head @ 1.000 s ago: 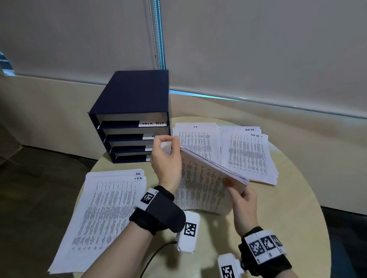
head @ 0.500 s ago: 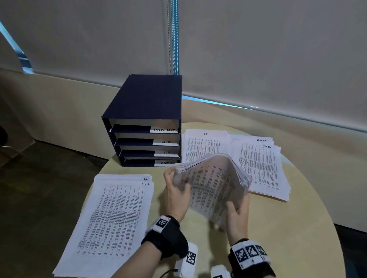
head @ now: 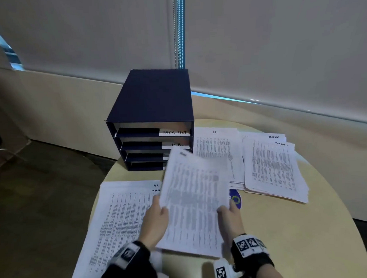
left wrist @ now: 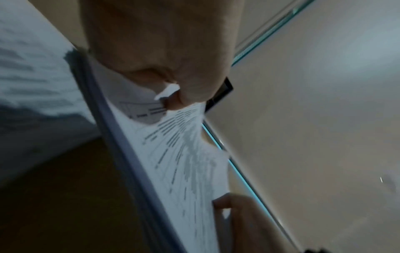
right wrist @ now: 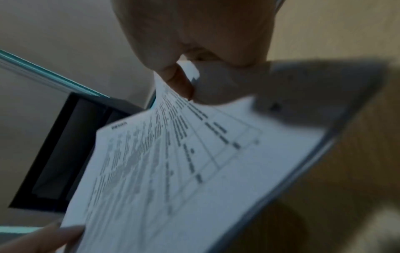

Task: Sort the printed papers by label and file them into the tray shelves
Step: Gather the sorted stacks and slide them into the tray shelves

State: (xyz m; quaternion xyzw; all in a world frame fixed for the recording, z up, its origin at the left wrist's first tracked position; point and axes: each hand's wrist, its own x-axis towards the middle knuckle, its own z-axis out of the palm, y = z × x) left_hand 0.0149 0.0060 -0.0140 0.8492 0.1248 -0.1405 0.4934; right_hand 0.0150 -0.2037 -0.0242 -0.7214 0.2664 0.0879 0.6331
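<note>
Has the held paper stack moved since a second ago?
Yes. The held stack of white printed papers, gripped by the left hand and right hand, has swung left, now overlapping the dark blue tray shelf's lower front.

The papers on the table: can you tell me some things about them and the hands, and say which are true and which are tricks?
1. Both hands hold one stack of papers. True: the left hand and the right hand grip its side edges.
2. The tray shelves are red. False: dark blue.
3. The top shelf label reads TASK LIST. True.
4. The round table holds no other papers. False: the left pile and two piles on the right lie there.
</note>
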